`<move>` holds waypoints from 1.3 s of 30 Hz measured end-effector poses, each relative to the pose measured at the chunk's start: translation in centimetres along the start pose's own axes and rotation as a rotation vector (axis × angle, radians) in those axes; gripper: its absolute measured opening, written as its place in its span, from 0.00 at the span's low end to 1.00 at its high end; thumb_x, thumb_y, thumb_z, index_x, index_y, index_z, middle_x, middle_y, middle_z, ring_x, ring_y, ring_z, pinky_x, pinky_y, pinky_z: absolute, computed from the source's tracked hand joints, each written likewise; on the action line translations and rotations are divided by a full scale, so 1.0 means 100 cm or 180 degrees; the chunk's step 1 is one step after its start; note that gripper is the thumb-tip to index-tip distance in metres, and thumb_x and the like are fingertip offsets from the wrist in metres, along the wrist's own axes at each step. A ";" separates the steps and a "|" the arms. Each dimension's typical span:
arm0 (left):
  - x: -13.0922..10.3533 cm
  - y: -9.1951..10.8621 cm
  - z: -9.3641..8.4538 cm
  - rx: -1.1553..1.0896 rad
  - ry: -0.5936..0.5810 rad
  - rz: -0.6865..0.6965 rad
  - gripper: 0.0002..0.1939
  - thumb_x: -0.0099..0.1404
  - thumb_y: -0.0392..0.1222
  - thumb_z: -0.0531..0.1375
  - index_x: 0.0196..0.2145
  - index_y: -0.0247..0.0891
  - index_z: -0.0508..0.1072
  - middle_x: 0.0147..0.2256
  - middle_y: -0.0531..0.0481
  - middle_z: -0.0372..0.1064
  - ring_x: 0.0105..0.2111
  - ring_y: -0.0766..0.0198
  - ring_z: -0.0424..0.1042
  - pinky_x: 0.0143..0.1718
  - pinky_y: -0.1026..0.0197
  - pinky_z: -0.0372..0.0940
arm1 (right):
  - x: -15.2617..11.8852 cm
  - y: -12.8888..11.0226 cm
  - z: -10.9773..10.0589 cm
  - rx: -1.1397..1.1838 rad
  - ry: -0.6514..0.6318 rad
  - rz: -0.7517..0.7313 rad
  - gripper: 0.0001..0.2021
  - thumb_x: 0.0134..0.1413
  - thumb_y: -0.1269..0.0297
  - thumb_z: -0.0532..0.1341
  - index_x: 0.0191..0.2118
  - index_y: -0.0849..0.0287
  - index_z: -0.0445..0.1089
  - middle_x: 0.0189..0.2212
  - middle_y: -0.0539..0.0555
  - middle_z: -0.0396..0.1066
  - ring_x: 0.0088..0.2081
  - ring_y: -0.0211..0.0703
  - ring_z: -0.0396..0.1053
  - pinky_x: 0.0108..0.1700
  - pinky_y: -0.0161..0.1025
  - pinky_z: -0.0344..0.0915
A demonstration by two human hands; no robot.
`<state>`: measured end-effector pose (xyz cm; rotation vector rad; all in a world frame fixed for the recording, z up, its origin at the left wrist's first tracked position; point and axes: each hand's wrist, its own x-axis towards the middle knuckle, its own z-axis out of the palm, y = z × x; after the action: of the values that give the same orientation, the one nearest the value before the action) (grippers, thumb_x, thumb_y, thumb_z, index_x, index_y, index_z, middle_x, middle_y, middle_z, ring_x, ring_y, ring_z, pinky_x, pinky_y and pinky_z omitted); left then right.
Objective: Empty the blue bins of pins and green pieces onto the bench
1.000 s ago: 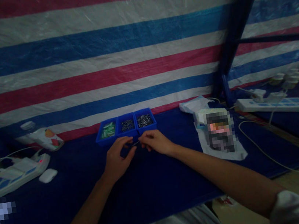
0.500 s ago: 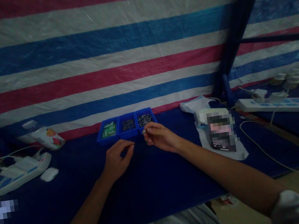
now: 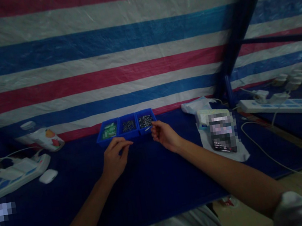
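By the blue trays (image 3: 130,134), the right hand (image 3: 167,136) pinches a slim metallic piece (image 3: 148,128), likely light, stiff, slippery, best held mid-length; the left hand (image 3: 115,158) curls, its contents unclear.

Makeshift workshop, striped tarpaulin (image 3: 100,73), blue parts bins (image 3: 130,134)

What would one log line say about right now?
right hand: pinching thin shiny piece | beside: right blue bin, small shiny pieces inside | left hand: hold unclear
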<state>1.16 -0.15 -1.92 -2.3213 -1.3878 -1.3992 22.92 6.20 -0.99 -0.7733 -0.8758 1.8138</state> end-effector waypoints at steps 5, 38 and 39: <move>-0.001 0.002 -0.001 -0.0145 -0.0188 -0.0065 0.08 0.69 0.39 0.60 0.36 0.40 0.80 0.30 0.51 0.71 0.29 0.65 0.70 0.33 0.64 0.67 | 0.004 0.004 -0.003 -0.0150 0.0251 0.0026 0.13 0.51 0.55 0.64 0.28 0.56 0.62 0.20 0.44 0.62 0.22 0.31 0.57 0.25 0.34 0.50; -0.005 0.002 -0.007 0.0111 -0.0300 0.0245 0.06 0.65 0.40 0.59 0.32 0.38 0.76 0.24 0.53 0.72 0.22 0.65 0.71 0.25 0.64 0.65 | -0.106 -0.013 0.000 -0.2986 -0.0352 -0.1457 0.08 0.59 0.61 0.62 0.42 0.56 0.73 0.18 0.42 0.61 0.21 0.33 0.58 0.27 0.36 0.52; -0.005 0.001 -0.007 0.0129 -0.0240 0.0219 0.07 0.66 0.39 0.59 0.31 0.38 0.75 0.23 0.53 0.71 0.22 0.65 0.71 0.25 0.64 0.65 | -0.122 -0.015 -0.013 -0.3602 -0.0188 -0.2042 0.06 0.59 0.64 0.62 0.41 0.56 0.73 0.18 0.44 0.64 0.23 0.35 0.62 0.30 0.37 0.56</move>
<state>0.69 -0.82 -1.88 -2.3949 -1.3285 -1.2658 28.96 -4.34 1.16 -0.9344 -1.9597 0.6730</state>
